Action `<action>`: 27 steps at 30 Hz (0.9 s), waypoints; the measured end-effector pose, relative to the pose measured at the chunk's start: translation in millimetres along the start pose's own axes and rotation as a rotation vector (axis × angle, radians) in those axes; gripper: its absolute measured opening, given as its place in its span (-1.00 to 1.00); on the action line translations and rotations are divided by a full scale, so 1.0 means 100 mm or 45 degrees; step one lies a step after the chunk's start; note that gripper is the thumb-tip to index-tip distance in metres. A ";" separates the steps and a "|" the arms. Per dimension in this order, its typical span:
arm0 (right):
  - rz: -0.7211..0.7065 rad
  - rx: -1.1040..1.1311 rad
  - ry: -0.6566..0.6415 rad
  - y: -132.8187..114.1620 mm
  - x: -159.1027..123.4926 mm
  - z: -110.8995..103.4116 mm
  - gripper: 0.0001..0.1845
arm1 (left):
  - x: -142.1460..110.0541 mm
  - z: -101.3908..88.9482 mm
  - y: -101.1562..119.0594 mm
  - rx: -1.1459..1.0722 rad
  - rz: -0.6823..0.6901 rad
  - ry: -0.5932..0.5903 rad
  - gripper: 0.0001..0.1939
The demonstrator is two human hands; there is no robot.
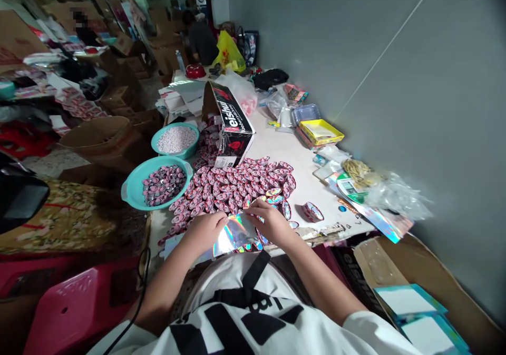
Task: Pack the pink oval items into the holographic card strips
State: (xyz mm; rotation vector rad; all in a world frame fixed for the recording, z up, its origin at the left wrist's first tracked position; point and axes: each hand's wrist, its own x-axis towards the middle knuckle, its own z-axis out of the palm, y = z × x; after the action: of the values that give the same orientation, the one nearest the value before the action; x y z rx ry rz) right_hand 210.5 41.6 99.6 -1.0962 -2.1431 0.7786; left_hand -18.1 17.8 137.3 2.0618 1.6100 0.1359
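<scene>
Close to the table's front edge, my left hand [206, 229] pinches the near left corner of a shiny holographic sheet [234, 235]. My right hand [272, 221] has its fingers closed at the sheet's other side, thumb and fingertips bent over the edge. Just beyond both hands spreads a dense layer of small pink-and-red oval containers [237, 180] standing close together. A single oval container [312, 211] stands apart to the right of my right hand. More shiny pieces lie under and around the sheet, partly hidden by my hands.
Left of the containers are a turquoise basin [136, 199] of pinkish round pieces and a turquoise bowl [195, 149] of white beads. Behind stands a tipped black-and-white carton [233, 115]. A yellow box [336, 134] and plastic bags [399, 197] lie along the grey wall. People work farther back.
</scene>
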 end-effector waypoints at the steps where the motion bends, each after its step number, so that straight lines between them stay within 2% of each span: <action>1: -0.001 0.005 0.018 -0.01 -0.01 0.01 -0.76 | 0.01 -0.01 -0.01 -0.014 0.005 -0.008 -0.66; 7: 0.018 0.019 0.055 0.01 -0.06 0.10 -0.78 | 0.06 0.05 -0.10 -0.090 -0.008 -0.068 -0.66; 11: 0.055 0.047 0.036 -0.02 -0.08 0.20 -0.82 | 0.08 0.14 -0.26 -0.117 -0.039 -0.080 -0.65; 15: 0.163 0.227 -0.079 -0.11 -0.12 0.22 -0.85 | 0.13 0.25 -0.57 -0.106 -0.161 -0.041 -0.61; 18: 0.337 0.490 -0.211 -0.10 -0.20 0.14 -0.76 | 0.21 0.35 -0.91 -0.031 -0.377 -0.026 -0.61; 20: 0.502 0.729 -0.228 0.01 -0.28 0.05 -0.71 | 0.26 0.43 -1.13 0.012 -0.516 -0.022 -0.61; 22: 0.709 0.901 -0.089 0.18 -0.38 -0.07 -0.66 | 0.30 0.49 -1.30 0.059 -0.587 0.039 -0.62; 24: 0.890 0.947 0.165 0.38 -0.49 -0.18 -0.62 | 0.32 0.50 -1.36 0.134 -0.564 0.218 -0.63; 27: 1.030 0.894 0.507 0.63 -0.64 -0.31 -0.58 | 0.34 0.47 -1.15 0.203 -0.360 0.540 -0.63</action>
State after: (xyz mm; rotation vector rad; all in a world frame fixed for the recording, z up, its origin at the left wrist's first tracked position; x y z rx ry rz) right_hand 294.9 25.4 58.6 -1.5272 -0.9156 1.3784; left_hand -91.4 52.6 36.8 1.9848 2.2157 0.3750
